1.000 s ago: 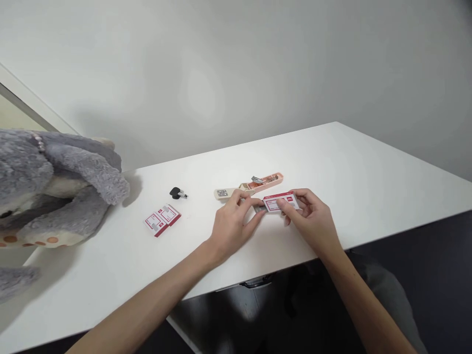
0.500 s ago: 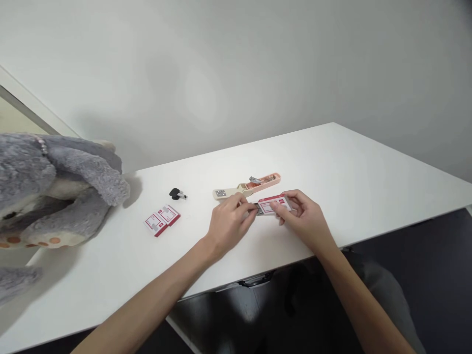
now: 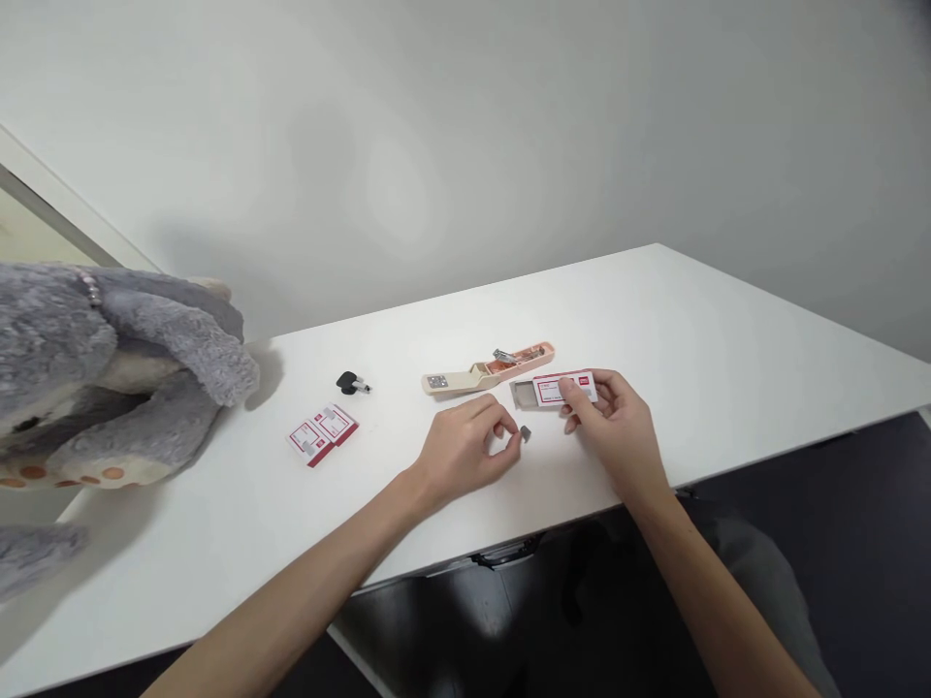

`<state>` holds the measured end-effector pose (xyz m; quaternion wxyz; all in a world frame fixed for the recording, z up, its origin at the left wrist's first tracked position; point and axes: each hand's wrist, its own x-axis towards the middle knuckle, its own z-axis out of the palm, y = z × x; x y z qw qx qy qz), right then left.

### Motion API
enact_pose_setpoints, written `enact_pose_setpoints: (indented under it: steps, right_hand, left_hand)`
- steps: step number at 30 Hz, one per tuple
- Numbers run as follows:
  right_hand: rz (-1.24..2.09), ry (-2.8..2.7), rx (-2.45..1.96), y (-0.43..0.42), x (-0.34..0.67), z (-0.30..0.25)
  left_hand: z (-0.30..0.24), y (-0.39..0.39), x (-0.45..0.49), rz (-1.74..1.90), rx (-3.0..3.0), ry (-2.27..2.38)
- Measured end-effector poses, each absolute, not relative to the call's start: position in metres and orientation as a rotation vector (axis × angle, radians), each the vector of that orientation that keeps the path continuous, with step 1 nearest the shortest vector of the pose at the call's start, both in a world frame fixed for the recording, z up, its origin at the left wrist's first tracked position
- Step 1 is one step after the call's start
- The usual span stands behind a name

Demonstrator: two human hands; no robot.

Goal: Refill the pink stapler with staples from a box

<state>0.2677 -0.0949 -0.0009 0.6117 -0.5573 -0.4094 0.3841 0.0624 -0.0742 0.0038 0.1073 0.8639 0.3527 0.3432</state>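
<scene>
One small grey piece, apparently a short strip of staples, sat at the fingertips of the left hand, whose grip was closed on it between thumb and finger, above the near part of the white tabletop. The right hand gripped a red-and-white staple box, thumb on its printed face and fingers behind; the grey inner tray stuck partway out of the end toward the left hand.

Just beyond the hands lay an opened stapler, its cream arm pointing left and its peach arm right, with a small silvery part tilted up from the peach one. To the left, two similar boxes lay side by side, touching. Behind them rested a small black object with a pale stem, too small to identify. A grey plush toy filled the far left.
</scene>
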Motion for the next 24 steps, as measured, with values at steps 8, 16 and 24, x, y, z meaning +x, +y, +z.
enact_pose_setpoints:
  steps: [8,16,24]
  right_hand:
    - [0.928,-0.943,-1.26,-0.094,0.27,-0.004]
    - [0.998,-0.969,-1.181,-0.096,0.273,-0.002]
    - [1.052,-1.14,-1.131,-0.097,0.272,-0.004]
  left_hand:
    - [0.015,-0.078,0.065,0.836,2.26,1.302]
    - [0.02,-0.075,0.064,0.802,2.146,1.288]
    - [0.018,-0.074,0.063,0.786,2.05,1.188]
